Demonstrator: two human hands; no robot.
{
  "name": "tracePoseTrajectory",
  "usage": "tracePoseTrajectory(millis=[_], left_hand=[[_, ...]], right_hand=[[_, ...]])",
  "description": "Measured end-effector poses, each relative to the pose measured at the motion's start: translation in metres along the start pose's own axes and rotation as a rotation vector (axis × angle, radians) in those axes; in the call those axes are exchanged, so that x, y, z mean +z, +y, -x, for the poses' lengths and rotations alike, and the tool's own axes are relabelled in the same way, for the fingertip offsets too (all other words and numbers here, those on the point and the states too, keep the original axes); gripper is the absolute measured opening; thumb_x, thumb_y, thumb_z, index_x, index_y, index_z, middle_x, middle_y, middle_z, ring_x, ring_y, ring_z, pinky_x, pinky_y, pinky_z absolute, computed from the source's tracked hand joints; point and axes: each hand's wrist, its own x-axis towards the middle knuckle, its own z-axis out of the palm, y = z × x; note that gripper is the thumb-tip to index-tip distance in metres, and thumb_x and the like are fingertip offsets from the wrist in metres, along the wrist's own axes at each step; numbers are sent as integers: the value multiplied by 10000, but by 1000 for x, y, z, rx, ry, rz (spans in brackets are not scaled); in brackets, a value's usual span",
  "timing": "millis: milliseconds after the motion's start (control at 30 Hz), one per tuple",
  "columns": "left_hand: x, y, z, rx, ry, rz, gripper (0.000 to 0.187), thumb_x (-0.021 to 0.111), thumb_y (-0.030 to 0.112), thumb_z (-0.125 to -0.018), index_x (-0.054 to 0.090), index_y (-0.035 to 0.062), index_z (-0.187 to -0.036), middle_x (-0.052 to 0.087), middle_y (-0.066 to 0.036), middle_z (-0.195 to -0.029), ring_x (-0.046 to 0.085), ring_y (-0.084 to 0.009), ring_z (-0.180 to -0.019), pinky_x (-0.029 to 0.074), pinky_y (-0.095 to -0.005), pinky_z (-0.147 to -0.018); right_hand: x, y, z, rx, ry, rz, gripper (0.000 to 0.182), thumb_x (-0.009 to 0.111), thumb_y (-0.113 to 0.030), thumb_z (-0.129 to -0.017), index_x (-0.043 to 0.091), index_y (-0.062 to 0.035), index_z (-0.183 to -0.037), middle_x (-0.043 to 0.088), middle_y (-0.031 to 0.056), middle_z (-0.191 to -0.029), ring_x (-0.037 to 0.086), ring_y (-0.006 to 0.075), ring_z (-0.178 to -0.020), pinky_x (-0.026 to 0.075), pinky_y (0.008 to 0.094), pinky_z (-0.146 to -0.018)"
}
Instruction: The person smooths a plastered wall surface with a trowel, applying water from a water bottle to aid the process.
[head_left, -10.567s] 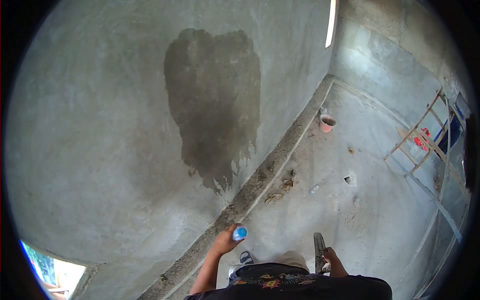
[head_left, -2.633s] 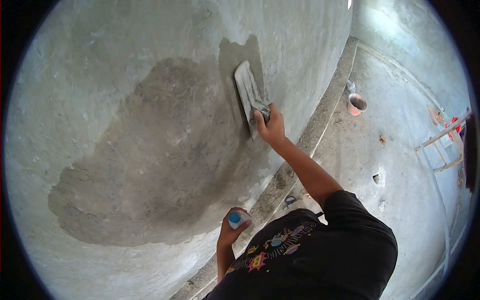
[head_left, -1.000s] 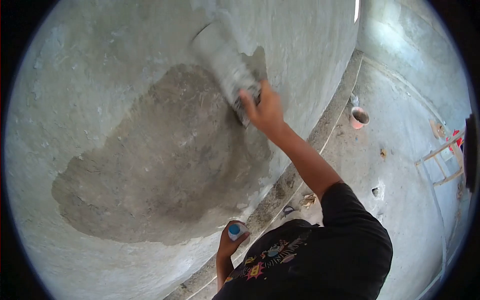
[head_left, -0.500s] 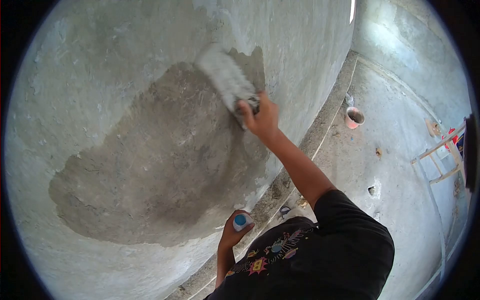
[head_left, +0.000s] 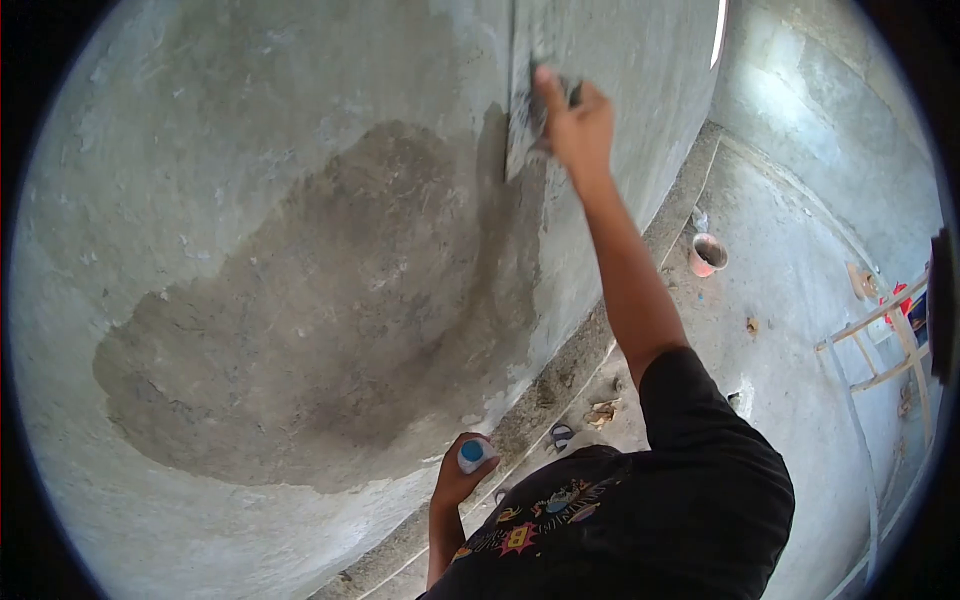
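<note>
Raised high against the wall, my right hand (head_left: 584, 130) is closed round the handle of a plastering trowel (head_left: 520, 130). The trowel's long blade stands nearly upright, edge-on to me, at the wall surface; motion blurs it a little. Below it spreads a darker damp patch (head_left: 330, 300) on the grey plastered wall (head_left: 200, 120). Lower down, near my body, my left hand (head_left: 452, 480) is wrapped round a whitish bottle (head_left: 484, 462) with a blue top (head_left: 471, 452). Most of the bottle is hidden by my fingers.
A rough ledge (head_left: 560, 385) runs along the wall's foot. On the floor stand a pink bucket (head_left: 707, 256) and, farther right, a wooden frame (head_left: 880, 375). A sandal (head_left: 561, 436) shows beside my shirt, and debris (head_left: 602, 413) lies close by.
My right hand has moved up and right with the trowel, whose blade has turned from slanted to nearly upright. My left hand still holds the bottle, slightly lower in view.
</note>
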Motion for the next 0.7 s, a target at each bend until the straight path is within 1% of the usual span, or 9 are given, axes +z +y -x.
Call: tracePoseTrajectory(millis=[100,233,300,400,467,567,633,667,700], left_hand=[[-3,-8,12,-37,23,44,381,812,106,-753,598,55,-1064,637,-18,-951,597,-113,-904,473,-278,-811],[-3,-24,6,-29,70,47,380,817,134,-756,601,58,-1059,641,-20,-938,600,-118,-888,474,-281,-810],[-5,-27,4,-57,87,10,396,823,159,-755,600,64,-1068,645,-32,-951,601,-125,-893,476,-289,-812],[-10,-30,7,13,132,26,402,827,151,-748,599,62,-1067,644,-29,-952,601,-123,-893,477,-289,-808],[-13,-30,11,-24,126,50,397,826,142,-748,599,60,-1064,644,-24,-954,601,-120,-890,479,-284,-806],[-20,-37,2,-46,121,72,395,826,127,-749,597,59,-1063,644,-21,-961,602,-118,-891,482,-275,-809],[-21,-46,-7,-36,116,96,398,827,127,-747,597,60,-1065,644,-22,-960,602,-118,-891,483,-276,-808],[-19,-50,-5,-42,110,115,401,828,126,-746,596,61,-1067,643,-23,-959,602,-119,-890,483,-277,-807],[-17,-49,-1,-58,111,115,401,828,126,-746,596,61,-1067,643,-23,-959,602,-119,-890,483,-277,-807]], right_hand=[[4,-21,-9,-237,63,255,555,738,-498,-817,595,32,-735,555,97,-552,497,129,-467,421,312,-442],[12,15,79,-486,-221,163,468,731,-432,-843,602,7,-745,545,61,-546,468,111,-481,405,306,-450],[-2,64,116,-425,-233,186,361,719,-347,-873,620,-8,-798,550,22,-565,509,78,-540,410,280,-475],[-21,137,100,-109,17,126,421,694,-381,-891,594,-1,-739,539,26,-547,488,97,-500,395,291,-456],[-26,113,42,254,85,65,454,679,-419,-898,610,-4,-726,544,33,-551,462,82,-515,393,291,-476],[1,54,49,20,31,-39,434,688,-404,-892,625,1,-750,563,33,-565,489,98,-503,401,288,-481],[7,39,67,-617,-120,156,420,689,-391,-892,628,1,-754,576,35,-577,498,108,-500,403,285,-476],[3,38,59,-615,-126,159,420,689,-391,-892,628,1,-754,576,35,-577,498,108,-500,403,285,-476],[-4,41,46,-415,-131,143,411,712,-390,-871,636,1,-772,592,55,-587,525,123,-510,423,291,-488]])
